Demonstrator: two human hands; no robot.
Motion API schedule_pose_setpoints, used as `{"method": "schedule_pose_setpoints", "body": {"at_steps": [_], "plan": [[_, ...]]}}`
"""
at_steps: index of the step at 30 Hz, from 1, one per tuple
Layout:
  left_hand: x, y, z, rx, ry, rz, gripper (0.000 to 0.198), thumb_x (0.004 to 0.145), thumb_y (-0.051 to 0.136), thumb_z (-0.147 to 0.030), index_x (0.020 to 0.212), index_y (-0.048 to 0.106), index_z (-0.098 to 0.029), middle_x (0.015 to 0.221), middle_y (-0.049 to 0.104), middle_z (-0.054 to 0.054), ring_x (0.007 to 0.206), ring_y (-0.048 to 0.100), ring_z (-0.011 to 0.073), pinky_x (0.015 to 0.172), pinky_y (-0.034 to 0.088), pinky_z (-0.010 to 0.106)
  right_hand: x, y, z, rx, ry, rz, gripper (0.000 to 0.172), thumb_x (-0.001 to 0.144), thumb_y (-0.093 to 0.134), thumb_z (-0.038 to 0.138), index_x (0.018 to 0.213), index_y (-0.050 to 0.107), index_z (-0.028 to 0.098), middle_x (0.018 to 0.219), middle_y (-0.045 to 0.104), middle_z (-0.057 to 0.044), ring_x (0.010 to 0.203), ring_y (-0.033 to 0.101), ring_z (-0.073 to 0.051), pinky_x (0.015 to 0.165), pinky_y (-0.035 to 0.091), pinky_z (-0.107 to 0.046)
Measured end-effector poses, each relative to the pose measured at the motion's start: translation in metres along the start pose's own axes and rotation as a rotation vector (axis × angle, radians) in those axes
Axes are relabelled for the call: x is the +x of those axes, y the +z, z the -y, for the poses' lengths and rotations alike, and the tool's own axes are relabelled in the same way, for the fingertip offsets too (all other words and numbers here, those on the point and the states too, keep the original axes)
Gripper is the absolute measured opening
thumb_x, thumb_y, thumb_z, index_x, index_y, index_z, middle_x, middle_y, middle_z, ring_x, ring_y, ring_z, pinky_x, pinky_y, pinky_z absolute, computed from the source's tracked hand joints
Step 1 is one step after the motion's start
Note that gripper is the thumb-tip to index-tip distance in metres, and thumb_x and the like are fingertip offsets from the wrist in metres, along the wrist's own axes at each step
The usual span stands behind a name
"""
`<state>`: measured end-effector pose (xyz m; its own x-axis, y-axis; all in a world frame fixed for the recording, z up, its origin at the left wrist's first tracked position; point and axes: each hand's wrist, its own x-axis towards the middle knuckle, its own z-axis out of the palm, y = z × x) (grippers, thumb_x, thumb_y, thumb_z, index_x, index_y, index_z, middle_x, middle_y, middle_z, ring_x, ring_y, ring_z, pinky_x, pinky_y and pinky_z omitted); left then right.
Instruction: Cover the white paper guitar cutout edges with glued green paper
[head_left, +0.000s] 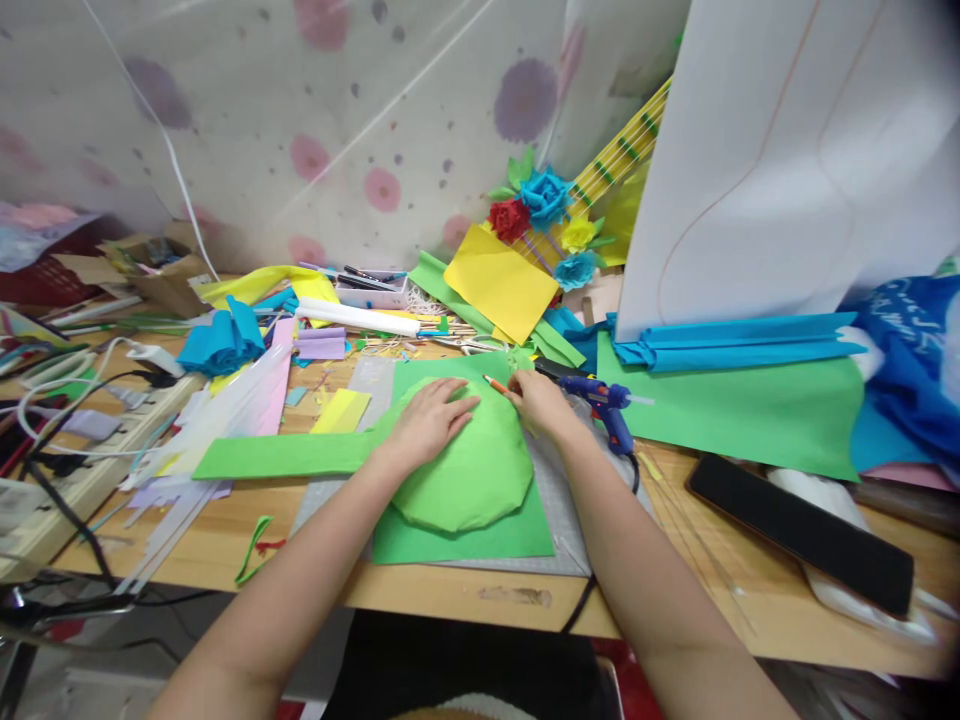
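A light green guitar-like shape [469,480] with a rounded body and a long strip to the left lies on a darker green sheet [465,546]. My left hand [433,420] rests flat on the upper left of the body, fingers spread. Near the body's upper right edge, my right hand [536,400] is closed around a pencil [495,384], its tip pointing up and left. A grey cutting mat [566,545] lies under the sheets.
A blue glue gun [606,400] lies right of my right hand. Further right are a black phone [802,530] and blue paper rolls [742,342]. Clear glue sticks [232,410] and a power strip [97,480] lie left. Scissors [469,345] sit behind the green sheet.
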<state>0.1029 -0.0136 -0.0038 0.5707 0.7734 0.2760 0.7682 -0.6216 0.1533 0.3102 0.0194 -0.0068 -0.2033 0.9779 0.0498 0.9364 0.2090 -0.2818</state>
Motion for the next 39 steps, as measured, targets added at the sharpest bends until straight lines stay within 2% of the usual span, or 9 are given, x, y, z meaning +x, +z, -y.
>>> {"method": "schedule_pose_setpoints", "body": {"at_steps": [5,7,11,16,20,23,28,33,39], "plan": [[0.001,-0.001,0.000,-0.033,0.017,0.029,0.036,0.093,0.038,-0.034,0.118,0.061,-0.020,0.122,0.060,0.007,0.116,0.051,0.0211,0.101,0.040,0.037,-0.004,-0.001,-0.005,0.080,0.036,-0.113,0.005,0.081,0.052,0.018,0.086,0.054,0.017,0.086,0.063,-0.009,0.084,0.059,-0.023,0.073,0.041,-0.031],[0.001,-0.002,-0.001,-0.035,0.009,0.055,0.038,0.093,0.037,-0.035,0.120,0.060,-0.020,0.124,0.059,0.007,0.118,0.050,0.0208,0.103,0.038,0.037,-0.003,0.000,-0.010,0.302,0.043,-0.239,0.012,0.080,0.052,0.021,0.091,0.050,0.018,0.085,0.061,-0.006,0.079,0.060,-0.021,0.071,0.044,-0.032],[-0.001,-0.007,-0.008,-0.021,-0.030,0.153,0.042,0.094,0.035,-0.037,0.129,0.051,-0.020,0.137,0.049,0.008,0.129,0.041,0.0225,0.109,0.029,0.042,0.003,0.003,-0.018,0.987,0.047,-0.412,0.023,0.078,0.052,0.032,0.097,0.042,0.023,0.086,0.054,-0.001,0.063,0.060,-0.014,0.062,0.049,-0.032],[-0.005,-0.010,-0.017,-0.032,-0.084,0.197,0.048,0.094,0.033,-0.041,0.134,0.044,-0.018,0.144,0.040,0.008,0.135,0.030,0.0231,0.112,0.022,0.044,0.004,0.003,-0.011,1.513,0.119,-0.316,0.022,0.072,0.059,0.032,0.088,0.049,0.023,0.070,0.053,0.004,0.055,0.057,-0.010,0.056,0.051,-0.026],[-0.007,-0.009,-0.017,-0.044,-0.093,0.176,0.048,0.094,0.033,-0.042,0.134,0.044,-0.019,0.144,0.039,0.008,0.136,0.029,0.0222,0.113,0.020,0.043,0.003,-0.007,0.000,1.752,0.144,-0.173,0.026,0.067,0.064,0.025,0.091,0.057,0.020,0.076,0.062,0.001,0.065,0.060,-0.008,0.064,0.052,-0.022],[-0.008,-0.007,-0.018,-0.047,-0.100,0.167,0.048,0.093,0.034,-0.042,0.134,0.045,-0.018,0.144,0.039,0.008,0.136,0.029,0.0227,0.113,0.021,0.043,0.014,-0.018,0.015,1.747,0.119,-0.089,0.030,0.064,0.071,0.028,0.092,0.061,0.021,0.074,0.061,0.003,0.062,0.057,-0.007,0.061,0.049,-0.019],[-0.009,-0.003,-0.018,-0.057,-0.086,0.098,0.047,0.093,0.035,-0.042,0.132,0.047,-0.019,0.142,0.042,0.008,0.135,0.031,0.0223,0.113,0.021,0.044,0.051,-0.024,0.064,1.470,-0.014,0.034,0.030,0.073,0.063,0.045,0.082,0.063,0.016,0.057,0.051,0.004,0.049,0.045,-0.006,0.046,0.039,-0.018],[-0.010,-0.001,-0.016,-0.054,-0.076,0.076,0.045,0.093,0.037,-0.041,0.126,0.051,-0.016,0.138,0.047,0.011,0.132,0.036,0.0236,0.113,0.022,0.045,0.081,-0.002,0.112,1.144,-0.201,0.226,0.018,0.080,0.058,0.031,0.072,0.054,0.015,0.056,0.051,0.005,0.050,0.046,-0.006,0.050,0.038,-0.019],[-0.010,-0.003,-0.016,-0.073,-0.066,0.054,0.039,0.092,0.039,-0.039,0.120,0.055,-0.016,0.130,0.053,0.010,0.127,0.041,0.0250,0.111,0.025,0.044,0.089,0.021,0.124,0.980,-0.252,0.325,0.017,0.085,0.050,0.026,0.071,0.047,0.017,0.055,0.047,0.007,0.049,0.041,-0.006,0.049,0.034,-0.019]]}}
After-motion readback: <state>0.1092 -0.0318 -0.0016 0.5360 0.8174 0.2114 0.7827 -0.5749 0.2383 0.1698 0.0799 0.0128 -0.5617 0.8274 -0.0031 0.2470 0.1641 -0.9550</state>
